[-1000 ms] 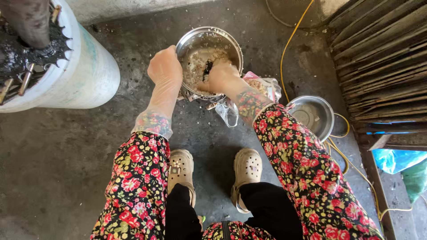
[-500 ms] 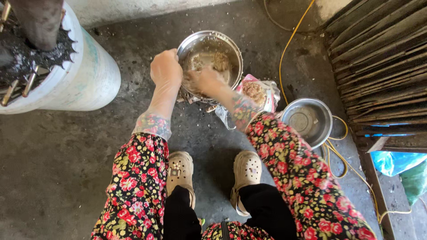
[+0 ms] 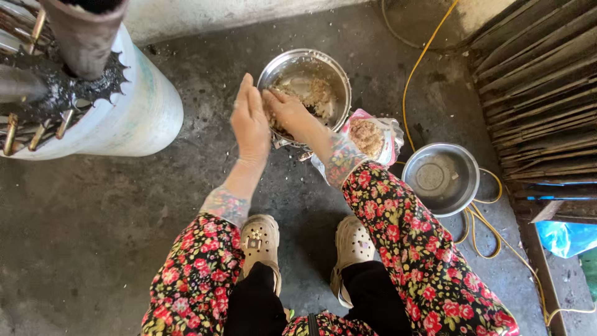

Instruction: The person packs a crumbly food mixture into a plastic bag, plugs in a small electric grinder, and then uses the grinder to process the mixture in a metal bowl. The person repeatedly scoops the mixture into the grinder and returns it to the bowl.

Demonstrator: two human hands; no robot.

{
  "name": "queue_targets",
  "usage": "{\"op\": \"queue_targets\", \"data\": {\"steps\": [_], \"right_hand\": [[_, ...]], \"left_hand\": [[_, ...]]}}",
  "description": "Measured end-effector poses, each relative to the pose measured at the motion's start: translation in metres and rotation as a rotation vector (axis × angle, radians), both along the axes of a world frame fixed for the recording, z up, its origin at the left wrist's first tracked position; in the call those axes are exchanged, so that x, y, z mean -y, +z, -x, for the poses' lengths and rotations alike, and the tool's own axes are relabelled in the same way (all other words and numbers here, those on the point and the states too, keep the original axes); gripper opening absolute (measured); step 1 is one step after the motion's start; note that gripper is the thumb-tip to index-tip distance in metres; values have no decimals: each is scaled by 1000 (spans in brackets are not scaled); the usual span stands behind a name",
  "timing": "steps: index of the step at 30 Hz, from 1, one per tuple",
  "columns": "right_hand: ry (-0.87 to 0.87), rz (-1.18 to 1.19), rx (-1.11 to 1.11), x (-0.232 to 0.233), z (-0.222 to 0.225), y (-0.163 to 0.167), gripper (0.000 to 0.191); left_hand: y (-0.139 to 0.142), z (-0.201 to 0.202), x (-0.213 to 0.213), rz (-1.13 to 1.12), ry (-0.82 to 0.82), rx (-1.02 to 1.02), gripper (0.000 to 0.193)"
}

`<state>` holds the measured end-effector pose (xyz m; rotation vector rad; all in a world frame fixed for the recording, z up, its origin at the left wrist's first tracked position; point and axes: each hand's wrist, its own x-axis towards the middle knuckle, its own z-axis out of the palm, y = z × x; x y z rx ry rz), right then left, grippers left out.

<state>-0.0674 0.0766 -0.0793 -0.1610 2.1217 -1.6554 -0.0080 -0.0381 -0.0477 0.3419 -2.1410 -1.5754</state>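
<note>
crouching over a steel bowl on the concrete floor, the person has both hands up at its near rim. left hand is raised edge-on, fingers straight and pressed together, clamped on nothing. right hand sits just beside it, fingers curled and smeared with the brownish mash, though whether they pinch a lump, cannot tell. the mash lies inside the bowl, heaped along its middle and right wall.

round about: one opened bag, pink-edged and clear, slumped against the bowl's right side with more crumbly brown stuff showing in its mouth. its label is too small to make out. one second steel bowl further right, nothing in it but a dull sheen. so two bowls, one bag.

a yellow cord snakes past both bowls and loops by the second one. at left, a white drum with a spiked dark metal ring on top crowds the edge. dark slats stack up at right. two beige clogs planted below, floral sleeves over both arms.
</note>
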Motion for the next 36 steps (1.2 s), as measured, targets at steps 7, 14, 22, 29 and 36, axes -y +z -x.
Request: {"op": "queue_targets", "data": {"steps": [7,14,22,29,36], "right_hand": [[-84,425,386,5,-5,-7,37],[-139,705,439,12,1,-13,36],[-117,1036,499,-5,-4,-20,52],[-162,796,581,-22,13,7,54],[-340,984,797,-43,26,31,31]], "left_hand": [[-13,2,-31,24,-62,-139,44],[-22,5,-31,193,-107,-37,52],[-22,16,-36,602,-125,162,69],[9,39,-45,-118,-246,100,71],[39,33,-31,-226,-245,196,68]]}}
